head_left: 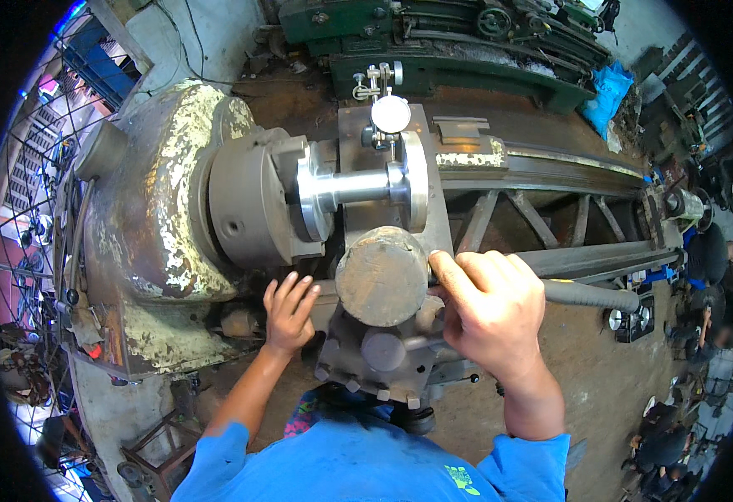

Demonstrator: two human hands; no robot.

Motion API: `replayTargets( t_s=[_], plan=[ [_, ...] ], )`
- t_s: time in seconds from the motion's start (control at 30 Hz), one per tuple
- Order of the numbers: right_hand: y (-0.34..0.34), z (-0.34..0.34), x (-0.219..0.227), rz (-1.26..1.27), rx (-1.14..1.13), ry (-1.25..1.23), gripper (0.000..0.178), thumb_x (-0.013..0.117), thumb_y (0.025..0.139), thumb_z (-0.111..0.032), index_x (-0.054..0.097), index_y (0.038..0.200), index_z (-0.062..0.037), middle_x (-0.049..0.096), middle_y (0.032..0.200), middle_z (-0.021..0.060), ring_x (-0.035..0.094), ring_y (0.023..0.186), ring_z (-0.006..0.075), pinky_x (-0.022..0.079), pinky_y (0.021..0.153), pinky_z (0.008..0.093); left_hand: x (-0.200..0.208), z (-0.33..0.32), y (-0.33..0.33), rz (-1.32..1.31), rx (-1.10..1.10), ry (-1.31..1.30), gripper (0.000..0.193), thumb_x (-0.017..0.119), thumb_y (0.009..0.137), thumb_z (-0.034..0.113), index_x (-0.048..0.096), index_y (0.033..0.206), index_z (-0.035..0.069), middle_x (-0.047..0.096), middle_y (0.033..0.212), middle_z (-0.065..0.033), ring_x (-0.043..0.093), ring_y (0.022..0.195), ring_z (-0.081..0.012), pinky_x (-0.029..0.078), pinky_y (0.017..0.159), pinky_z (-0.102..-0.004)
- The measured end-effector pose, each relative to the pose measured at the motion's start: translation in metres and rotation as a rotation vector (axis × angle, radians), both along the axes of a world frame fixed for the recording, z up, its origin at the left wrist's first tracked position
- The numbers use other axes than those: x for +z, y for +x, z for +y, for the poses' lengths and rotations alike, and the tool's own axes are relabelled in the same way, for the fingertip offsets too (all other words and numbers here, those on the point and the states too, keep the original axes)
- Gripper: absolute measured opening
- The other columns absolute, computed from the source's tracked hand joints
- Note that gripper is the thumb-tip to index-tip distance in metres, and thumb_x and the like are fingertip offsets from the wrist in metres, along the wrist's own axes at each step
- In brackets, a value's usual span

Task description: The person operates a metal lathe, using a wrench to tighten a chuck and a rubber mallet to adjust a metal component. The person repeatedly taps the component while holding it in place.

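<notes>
In the middle of the lathe, the chuck (pixel 253 201) grips a shiny flanged metal shaft (pixel 358 186). Against its right flange stands a dial indicator (pixel 391 115) on a jointed holder. My right hand (pixel 496 305) is wrapped round the dark handle (pixel 592 295) of what looks like a mallet, its round, worn head (pixel 381 276) seen end-on above the carriage. The index finger stretches along the handle toward that head. Fingers spread and holding nothing, my left hand (pixel 291 314) hovers just below the chuck; whether it touches metal I cannot tell.
The headstock (pixel 149 217) with peeling cream paint fills the left. Lathe bed rails (pixel 559 180) run off to the right. Below the mallet head lies the bolted tool post (pixel 375 376). A green machine (pixel 467 71) and a blue sack (pixel 607 96) stand at the back.
</notes>
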State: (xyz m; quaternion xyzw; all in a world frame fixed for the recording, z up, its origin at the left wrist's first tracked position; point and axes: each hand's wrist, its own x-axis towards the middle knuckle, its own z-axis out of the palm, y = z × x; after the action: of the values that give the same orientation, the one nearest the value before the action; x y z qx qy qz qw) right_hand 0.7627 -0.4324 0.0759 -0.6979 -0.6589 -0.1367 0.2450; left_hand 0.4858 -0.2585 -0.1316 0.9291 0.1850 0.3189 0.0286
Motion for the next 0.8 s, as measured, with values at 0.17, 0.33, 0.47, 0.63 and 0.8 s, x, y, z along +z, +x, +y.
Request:
replayTargets(
  t_s=[0.17,0.33,0.47,0.63,0.8],
  plan=[
    [-0.005,-0.002,0.004,0.002,-0.043,-0.041,0.048,0.08,0.063,-0.006,0.074,0.111,-0.0081,0.069,0.088,0.0046,0.065,0.075,0.0243,0.049,0.065,0.0381,0.008,0.0,-0.018,-0.162,0.185,-0.139,0.03,0.061,0.079,-0.01,0.073,0.105,-0.001,0.075,0.109,-0.015,0.07,0.112,-0.0351,0.049,0.106,-0.0492],
    [-0.004,-0.001,0.004,0.005,-0.032,-0.031,0.048,0.08,0.063,-0.005,0.074,0.111,-0.0083,0.069,0.089,0.0046,0.065,0.075,0.0243,0.049,0.065,0.0379,0.021,-0.009,-0.017,-0.187,0.144,-0.18,0.027,0.063,0.08,-0.009,0.074,0.103,0.0,0.075,0.106,-0.0142,0.07,0.108,-0.0342,0.051,0.101,-0.0467],
    [-0.003,-0.001,0.003,-0.004,-0.017,-0.025,0.044,0.079,0.069,-0.012,0.074,0.112,-0.009,0.062,0.082,0.004,0.063,0.074,0.0237,0.047,0.064,0.0378,0.019,-0.019,-0.018,-0.185,0.134,-0.196,0.03,0.064,0.075,-0.01,0.074,0.102,0.001,0.074,0.104,-0.0127,0.071,0.103,-0.0328,0.053,0.096,-0.0458],
    [-0.004,-0.002,0.006,0.012,-0.027,-0.064,0.048,0.08,0.063,-0.006,0.075,0.111,-0.0079,0.069,0.089,0.0053,0.066,0.076,0.0243,0.049,0.065,0.0378,0.017,-0.02,-0.019,-0.193,0.129,-0.239,0.024,0.065,0.08,-0.009,0.073,0.101,0.0,0.074,0.105,-0.0141,0.07,0.105,-0.0339,0.053,0.097,-0.0452],
    [-0.002,-0.001,0.004,-0.005,-0.011,-0.036,0.044,0.079,0.069,-0.013,0.074,0.112,-0.0092,0.063,0.083,0.0038,0.063,0.074,0.0234,0.047,0.065,0.0375,0.024,-0.017,-0.015,-0.212,0.123,-0.239,0.024,0.065,0.079,-0.01,0.073,0.1,0.0,0.075,0.102,-0.0137,0.071,0.104,-0.0337,0.053,0.097,-0.0454]
  ],
)
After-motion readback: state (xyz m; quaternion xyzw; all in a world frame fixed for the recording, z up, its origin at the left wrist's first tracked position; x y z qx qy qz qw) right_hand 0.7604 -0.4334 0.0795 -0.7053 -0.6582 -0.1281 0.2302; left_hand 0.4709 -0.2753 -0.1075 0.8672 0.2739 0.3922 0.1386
